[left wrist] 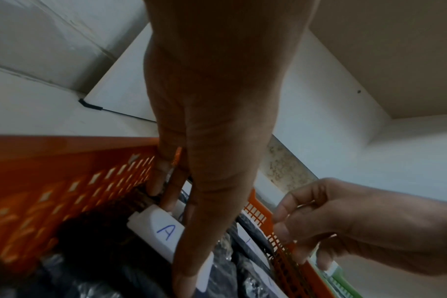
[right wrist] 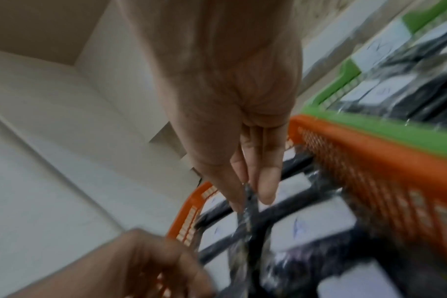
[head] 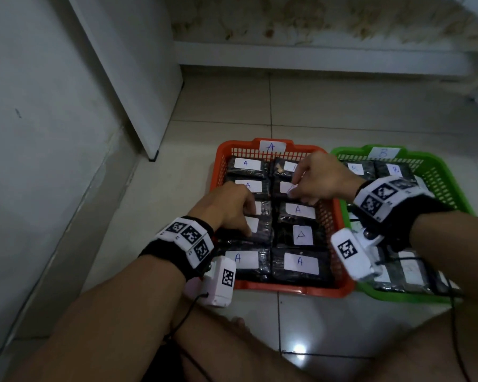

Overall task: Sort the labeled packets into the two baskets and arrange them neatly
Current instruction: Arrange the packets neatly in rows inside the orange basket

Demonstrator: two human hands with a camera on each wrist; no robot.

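Note:
The orange basket [head: 287,289] marked A holds two columns of black plastic-wrapped packets with white A labels. My left hand [head: 249,219] reaches into the left column. In the left wrist view the left hand [left wrist: 189,231] spans one A packet [left wrist: 163,231], with fingers curled behind its far end by the basket wall [left wrist: 64,161] and the thumb at its near end. My right hand [head: 297,187] is over the right column. There the right hand [right wrist: 253,193] pinches the wrapper edge of a packet [right wrist: 248,203] between thumb and finger. The green basket [head: 439,166] marked B holds B packets.
Both baskets stand side by side on a pale tiled floor [head: 329,106], touching along one rim. A white cabinet [head: 138,78] and a wall lie to the left, a stained wall base behind. My legs are folded in front of the baskets. Cables hang from the wrist cameras.

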